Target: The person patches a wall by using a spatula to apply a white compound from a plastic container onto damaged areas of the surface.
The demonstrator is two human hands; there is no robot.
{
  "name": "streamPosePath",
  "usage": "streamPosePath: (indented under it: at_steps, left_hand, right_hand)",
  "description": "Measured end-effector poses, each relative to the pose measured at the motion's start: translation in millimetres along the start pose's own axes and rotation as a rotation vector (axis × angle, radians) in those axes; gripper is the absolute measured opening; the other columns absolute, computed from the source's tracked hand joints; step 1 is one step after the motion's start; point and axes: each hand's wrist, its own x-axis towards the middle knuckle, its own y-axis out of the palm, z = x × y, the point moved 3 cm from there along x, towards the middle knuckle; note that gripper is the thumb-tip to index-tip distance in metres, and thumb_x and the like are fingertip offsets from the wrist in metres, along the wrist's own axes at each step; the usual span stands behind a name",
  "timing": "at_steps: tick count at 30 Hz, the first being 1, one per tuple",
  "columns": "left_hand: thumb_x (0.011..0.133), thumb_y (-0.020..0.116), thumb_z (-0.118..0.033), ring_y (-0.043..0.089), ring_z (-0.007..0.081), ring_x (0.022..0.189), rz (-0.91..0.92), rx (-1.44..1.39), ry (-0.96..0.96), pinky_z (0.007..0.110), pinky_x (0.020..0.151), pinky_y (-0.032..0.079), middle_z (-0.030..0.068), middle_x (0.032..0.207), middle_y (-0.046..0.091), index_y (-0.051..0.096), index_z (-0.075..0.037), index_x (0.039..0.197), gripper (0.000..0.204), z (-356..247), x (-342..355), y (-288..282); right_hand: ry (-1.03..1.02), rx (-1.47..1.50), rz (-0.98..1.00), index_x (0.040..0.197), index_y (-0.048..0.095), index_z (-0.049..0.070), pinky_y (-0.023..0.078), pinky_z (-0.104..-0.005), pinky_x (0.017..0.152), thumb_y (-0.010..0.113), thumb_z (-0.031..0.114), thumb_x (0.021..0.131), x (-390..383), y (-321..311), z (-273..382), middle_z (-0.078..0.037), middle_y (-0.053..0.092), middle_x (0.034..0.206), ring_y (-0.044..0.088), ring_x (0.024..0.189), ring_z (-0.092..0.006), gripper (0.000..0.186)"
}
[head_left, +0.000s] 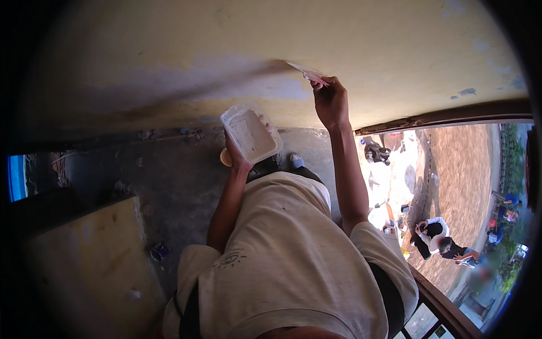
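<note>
My left hand (239,160) grips a rectangular white plastic tub (275,141) from below and the side, tilted so its inside shows. A whitish paste (252,134) coats the bottom and sides of the tub. Up at the wall, my right hand (332,100) pinches a thin, flat, pale scraper (306,72). Its tip points left at the yellowish wall (169,34), beside a paler whitish patch (226,70). Whether the blade touches the surface I cannot tell. A dark shadow runs left from the tip.
A round yellowish container (226,157) is on the grey floor (186,169), partly behind my left hand. A low yellowish block (96,254) stands at left, with a dark can (160,251) beside it. At right, a dark-framed opening (440,116) shows people (437,234) outside on bare ground.
</note>
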Motion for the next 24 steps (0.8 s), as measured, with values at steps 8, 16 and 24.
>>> streamPosePath:
  at_steps: [8,16,24]
  left_hand:
    - [0.097,0.037,-0.061,0.056,0.0333,0.12,0.012,0.01,0.03,0.052,0.103,0.045,0.0145,0.131,0.056,0.048,-0.01,0.138,0.067,2.3,7.9,-10.7]
    - [0.098,0.038,-0.059,0.051,0.0334,0.127,0.09,0.035,0.024,0.053,0.105,0.043,0.0113,0.137,0.053,0.044,-0.01,0.141,0.066,4.5,17.4,-7.9]
    - [0.096,0.039,-0.062,0.051,0.036,0.126,0.093,0.034,0.015,0.055,0.104,0.043,0.0157,0.138,0.051,0.044,-0.011,0.143,0.07,-4.4,3.3,3.5]
  right_hand:
    - [-0.084,-0.29,-0.106,0.091,0.056,0.008,0.039,-0.0261,0.065,0.053,0.017,0.09,-20.8,-75.0,-34.1,-0.002,0.058,0.088,0.052,0.075,-0.0119,0.009]
    - [0.205,-0.233,-0.439,0.091,0.053,0.006,0.047,-0.0282,0.066,0.052,0.021,0.096,45.6,-242.5,-123.9,-0.007,0.057,0.085,0.054,0.075,-0.017,0.016]
    - [-0.017,-0.099,-0.097,0.088,0.057,0.001,0.052,-0.0259,0.073,0.049,0.009,0.093,23.0,-55.1,-37.0,-0.009,0.063,0.087,0.06,0.078,-0.0166,0.012]
